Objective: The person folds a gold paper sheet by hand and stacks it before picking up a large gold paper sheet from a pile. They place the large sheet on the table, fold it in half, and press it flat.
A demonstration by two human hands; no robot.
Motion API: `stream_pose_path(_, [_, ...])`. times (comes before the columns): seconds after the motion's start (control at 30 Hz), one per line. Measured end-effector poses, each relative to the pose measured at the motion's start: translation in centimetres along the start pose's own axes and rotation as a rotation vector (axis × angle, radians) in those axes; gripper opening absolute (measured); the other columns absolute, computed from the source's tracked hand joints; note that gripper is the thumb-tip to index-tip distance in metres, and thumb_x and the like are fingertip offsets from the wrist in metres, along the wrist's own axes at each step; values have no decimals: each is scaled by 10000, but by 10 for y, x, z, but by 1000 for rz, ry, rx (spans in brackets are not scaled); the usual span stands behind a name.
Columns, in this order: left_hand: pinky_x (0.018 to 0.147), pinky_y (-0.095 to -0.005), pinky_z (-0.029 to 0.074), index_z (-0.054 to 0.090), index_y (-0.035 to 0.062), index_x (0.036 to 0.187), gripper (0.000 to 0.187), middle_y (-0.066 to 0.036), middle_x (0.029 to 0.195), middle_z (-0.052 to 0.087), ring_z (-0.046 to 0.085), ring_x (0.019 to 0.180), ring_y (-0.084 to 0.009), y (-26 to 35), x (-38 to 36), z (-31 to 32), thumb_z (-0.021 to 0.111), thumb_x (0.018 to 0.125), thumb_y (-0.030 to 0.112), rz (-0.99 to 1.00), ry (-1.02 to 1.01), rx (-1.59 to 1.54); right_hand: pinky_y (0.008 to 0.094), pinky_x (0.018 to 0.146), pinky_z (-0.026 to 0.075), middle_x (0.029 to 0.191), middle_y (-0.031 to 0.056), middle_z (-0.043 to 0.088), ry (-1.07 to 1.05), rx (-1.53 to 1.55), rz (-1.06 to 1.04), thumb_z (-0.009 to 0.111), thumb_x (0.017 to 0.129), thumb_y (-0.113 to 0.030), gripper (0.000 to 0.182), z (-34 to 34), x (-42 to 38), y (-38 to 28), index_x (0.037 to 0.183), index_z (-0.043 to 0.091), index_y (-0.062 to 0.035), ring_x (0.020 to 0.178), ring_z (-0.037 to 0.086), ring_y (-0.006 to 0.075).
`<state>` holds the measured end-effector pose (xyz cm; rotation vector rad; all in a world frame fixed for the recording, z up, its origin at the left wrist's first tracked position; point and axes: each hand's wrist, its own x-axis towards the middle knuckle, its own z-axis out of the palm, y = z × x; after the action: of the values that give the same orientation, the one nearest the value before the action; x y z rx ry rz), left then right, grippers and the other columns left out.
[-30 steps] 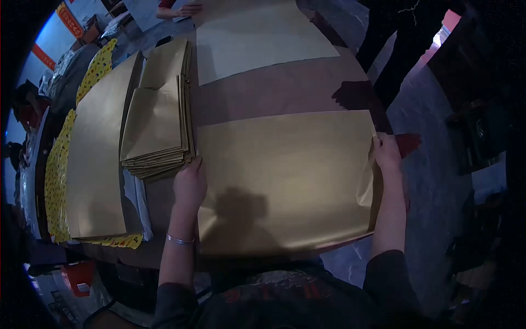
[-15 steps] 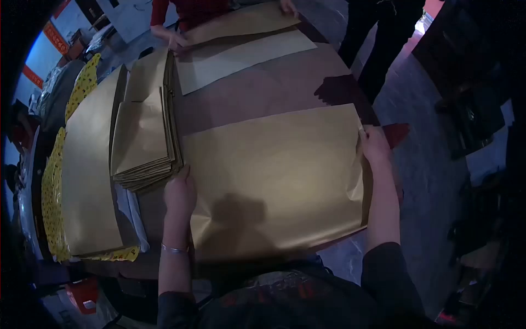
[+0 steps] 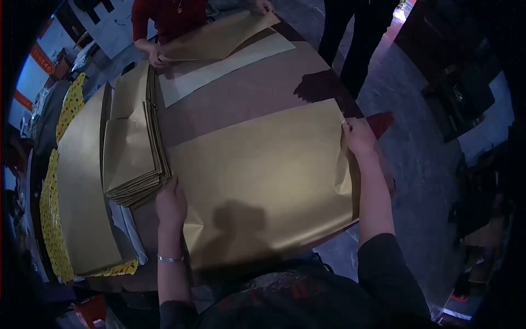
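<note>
A large sheet of gold-brown paper (image 3: 268, 170) spreads across the near part of the table, dented near both side edges. My right hand (image 3: 360, 137) is closed on its right edge, close to the far corner. At the opposite edge, my left hand (image 3: 171, 204) pinches the sheet's left side, its fingertips partly hidden. Just beyond that hand lies a thick stack of folded brown paper (image 3: 130, 148). Shadows fall on the near part of the sheet.
Across the brown table (image 3: 230, 109), a person in red sleeves holds another brown sheet (image 3: 219, 41) above a pale sheet (image 3: 233, 66). At left lie a long brown sheet (image 3: 82, 192) and yellow patterned wrapping (image 3: 50, 219). Someone in dark trousers (image 3: 356, 44) stands at the far right edge.
The view has shifted, so the table sits slightly further left. Both my hands keep their hold on the sheet. The other person's brown sheet has its right side raised more.
</note>
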<state>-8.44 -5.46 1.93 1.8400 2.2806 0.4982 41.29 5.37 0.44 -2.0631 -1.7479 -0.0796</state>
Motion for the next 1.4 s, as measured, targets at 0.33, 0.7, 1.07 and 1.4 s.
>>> stream_pose_path(0.33, [817,-482,511,636,20,1219,339,-264,1027,658,639,938,-423,-8,1,5,563,932,187,39,24,7,492,875,494,1007,224,675,-99,1,88,590,906,-356,353,6,3,4,1002,702,-35,980,631,399])
stream_pose_path(0.7, [801,-478,520,656,39,1191,321,-253,1022,660,643,917,-417,-8,0,5,591,903,165,68,62,44,514,828,508,990,242,674,-152,-103,139,575,926,-337,351,-7,0,-12,1033,665,-14,949,642,423])
stream_pose_path(1.07, [778,-470,534,674,127,1172,295,-194,1048,647,653,915,-384,-4,-9,5,564,914,218,-4,110,76,476,1013,406,1156,139,591,-154,-157,-751,568,821,-103,307,15,6,-77,1117,647,-93,1195,507,332])
stream_pose_path(1.4, [695,-457,552,697,150,1119,247,-160,993,651,666,832,-362,-4,-10,9,583,916,232,27,211,106,523,1147,256,1474,139,392,-458,128,-853,455,975,-425,506,63,-38,-203,1340,506,-79,1414,301,334])
